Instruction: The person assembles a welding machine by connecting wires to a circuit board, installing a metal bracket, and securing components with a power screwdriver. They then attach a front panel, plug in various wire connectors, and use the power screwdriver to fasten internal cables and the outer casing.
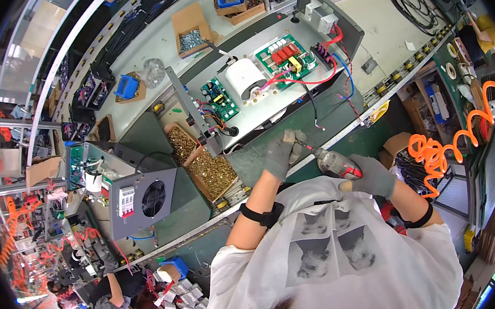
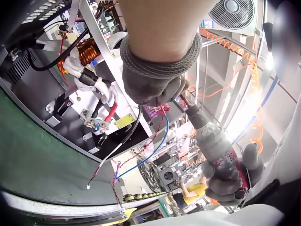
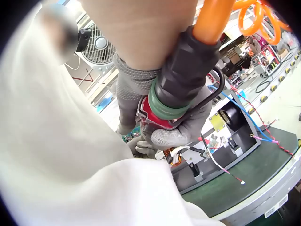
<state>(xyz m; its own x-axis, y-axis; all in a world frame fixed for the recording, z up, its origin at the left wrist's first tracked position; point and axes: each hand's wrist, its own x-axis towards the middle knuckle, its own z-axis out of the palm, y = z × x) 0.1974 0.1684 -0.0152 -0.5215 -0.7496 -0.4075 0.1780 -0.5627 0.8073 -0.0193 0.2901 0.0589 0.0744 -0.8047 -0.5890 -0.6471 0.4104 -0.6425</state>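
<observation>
gloved right hand wraps round the body of the air screwdriver, fingers curled tight on it. gloved left hand pinches the tool's tip, fingers bunched together. both meet over the green mat, just beside the open metal chassis; an orange coiled hose hangs at the right.

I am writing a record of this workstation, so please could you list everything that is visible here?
screwdriver: one, grey and red, between both hands
hose: one, orange, coiled, at the right
open case: one, grey, on the green mat
circuit boards: two, green, inside the case
screws: two heaps, brass, left of the case
fan unit: one, grey, far left
left hand: one, grey glove, fingers pinch the screwdriver tip
right hand: one, grey glove, grips the screwdriver body
</observation>
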